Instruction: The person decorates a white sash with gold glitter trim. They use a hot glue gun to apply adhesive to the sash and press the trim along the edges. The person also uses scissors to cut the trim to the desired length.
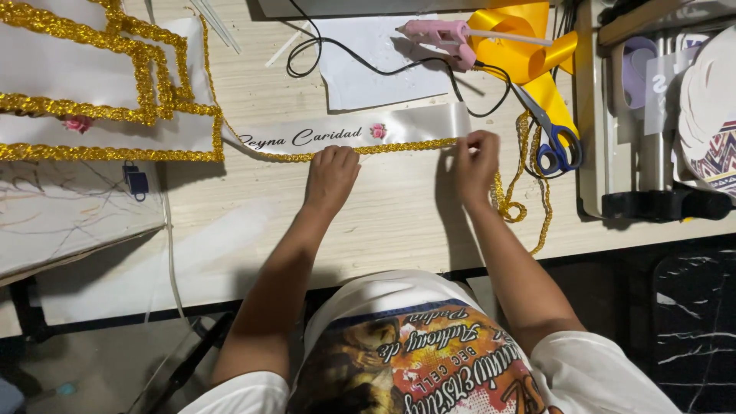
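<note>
The white satin sash with a small pink rose point(360, 132) lies flat across the pale wooden worktop point(383, 222), its glittery gold braid trim point(399, 147) best pressed evenly along the lower edge. The left hand point(331, 175) presses flat on the braid, fingers closed; the right hand point(477, 162) seems to pinch the trim at the sash's end. At two o'clock, blue-handled scissors point(553, 138), a pink glue gun point(441, 35) and its black cord point(368, 65) crowd the loose braid.

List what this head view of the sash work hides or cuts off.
- Left hand fingertips: curled under onto the gold braid.
- White sash left end: under the trimmed sashes.
- Glue gun cable: leaves the top edge.
- Stacked discs: cut by the right edge.
</note>
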